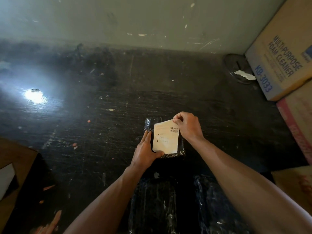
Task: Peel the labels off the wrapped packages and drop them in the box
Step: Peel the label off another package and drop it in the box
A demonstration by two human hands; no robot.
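Observation:
A small package wrapped in black plastic (150,123) lies flat on the dark scratched table. A pale paper label (166,139) with barcodes covers most of its top. My right hand (187,125) pinches the label's far right corner, which is lifted off the wrap. My left hand (146,152) presses on the package's near left side, thumb on the label's lower edge. Two more black wrapped packages (155,205) (217,208) lie close to me, between and under my forearms. An open cardboard box (18,166) stands at the left edge.
At the right stand stacked cartons, the top one printed "Multipurpose Foam Cleaner" (280,61), with a pink one (298,125) below. A dark round dish holding a white scrap (239,70) sits near the back wall. A bright light glare (34,95) falls on the table's left.

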